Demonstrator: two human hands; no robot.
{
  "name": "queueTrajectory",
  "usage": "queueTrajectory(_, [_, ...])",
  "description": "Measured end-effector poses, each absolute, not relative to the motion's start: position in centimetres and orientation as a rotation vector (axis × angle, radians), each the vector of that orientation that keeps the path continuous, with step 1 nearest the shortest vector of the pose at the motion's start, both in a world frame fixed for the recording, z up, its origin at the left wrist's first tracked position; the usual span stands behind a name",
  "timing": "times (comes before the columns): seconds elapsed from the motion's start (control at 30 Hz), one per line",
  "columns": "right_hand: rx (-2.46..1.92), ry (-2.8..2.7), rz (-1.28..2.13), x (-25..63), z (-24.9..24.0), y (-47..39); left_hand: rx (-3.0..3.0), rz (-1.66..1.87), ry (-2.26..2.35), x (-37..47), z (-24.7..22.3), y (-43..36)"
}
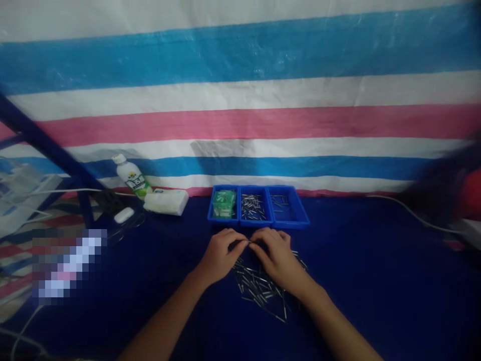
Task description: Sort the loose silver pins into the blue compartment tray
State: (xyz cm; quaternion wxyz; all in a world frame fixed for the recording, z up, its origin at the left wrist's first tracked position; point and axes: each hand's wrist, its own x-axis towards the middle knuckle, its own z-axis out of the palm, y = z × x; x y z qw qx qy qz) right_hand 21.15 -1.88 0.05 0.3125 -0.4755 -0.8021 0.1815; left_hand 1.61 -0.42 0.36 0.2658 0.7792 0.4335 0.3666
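Note:
My left hand [221, 254] and my right hand [276, 255] meet fingertip to fingertip above the dark blue table. Both are closed in a pinch on a small, thin metal piece [248, 241], mostly covered by the fingers. Below and between the hands lies a loose pile of slim metal rods [261, 288], partly hidden by my right hand. Just beyond the hands stand three joined blue bins. The left bin [211, 213] holds green-and-white packets [224, 203]. Many short metal rods [252, 206] fill the middle one, and a few thin metal pieces [278, 203] lie in the right bin [300, 213].
At the back left are a white bottle [130, 173], a tissue pack [166, 201] and a white earbud case [124, 215]. A blue metal frame [45, 135] and cables stand at the left. Behind the table [376, 281] hangs a striped tarp [240, 60]. Another cable [413, 213] runs at the right.

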Motion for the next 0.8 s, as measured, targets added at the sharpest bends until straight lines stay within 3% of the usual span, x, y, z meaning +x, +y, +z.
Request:
queueTrajectory(0.2, [-1.203,-1.898,0.625,20.9,1.2,-2.0,1.902,0.999,1.161,2.1,1.1,-1.0])
queueTrajectory(0.43, [-1.272,-1.377,1.059,22.2,1.0,-1.2,1.931,0.988,1.217,1.6,1.3,-0.8])
queueTrajectory(0.63, [-1.296,-1.075,0.882,24.0,0.4,0.1,2.099,0.970,1.380,0.8,0.6,0.0])
queueTrajectory(0.8, [-1.412,-1.655,0.694,23.5,0.1,-0.5,2.223,0.802,1.377,0.0,0.4,0.4])
